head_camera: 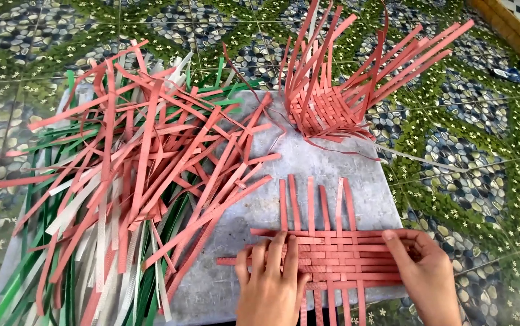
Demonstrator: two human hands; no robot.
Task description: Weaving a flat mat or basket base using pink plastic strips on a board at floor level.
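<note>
A flat woven mat of red plastic strips [332, 253] lies on a grey board [308, 163] near me. My left hand [270, 284] presses flat on the mat's left part, fingers spread over the crossing strips. My right hand [423, 271] pinches the right ends of the horizontal strips at the mat's right edge. Loose strip ends stick out from the mat toward the far side and toward me.
A big heap of loose red, green and white strips [127, 181] covers the left of the board. A half-woven red basket [332, 102] with upright strips stands at the back. Pebble-patterned floor tiles [483, 181] surround the board; sandals [516, 72] lie far right.
</note>
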